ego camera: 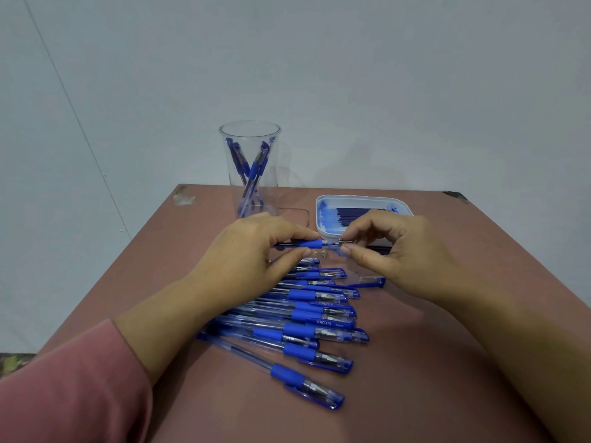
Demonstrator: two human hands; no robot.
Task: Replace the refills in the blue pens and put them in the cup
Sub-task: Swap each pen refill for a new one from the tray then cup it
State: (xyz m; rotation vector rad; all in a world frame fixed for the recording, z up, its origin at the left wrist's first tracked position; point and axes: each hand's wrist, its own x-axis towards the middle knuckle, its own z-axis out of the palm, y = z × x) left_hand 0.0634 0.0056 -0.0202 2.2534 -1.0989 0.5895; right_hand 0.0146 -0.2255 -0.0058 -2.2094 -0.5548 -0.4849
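My left hand (256,251) grips a blue pen (308,244) by its rubber grip, holding it level above the table. My right hand (387,247) pinches the pen's metal tip piece (344,241) at the front end of that pen. A clear plastic cup (252,171) stands at the back of the table with a few blue pens in it. Several capped blue pens (303,327) lie in a row below my hands. A white tray (323,219) at the back right holds several refills (355,212).
Small metal tips (319,253) lie on the brown table (415,362) under the held pen. A loose pen cap (372,280) lies to the right of the row. The wall stands close behind the table's far edge.
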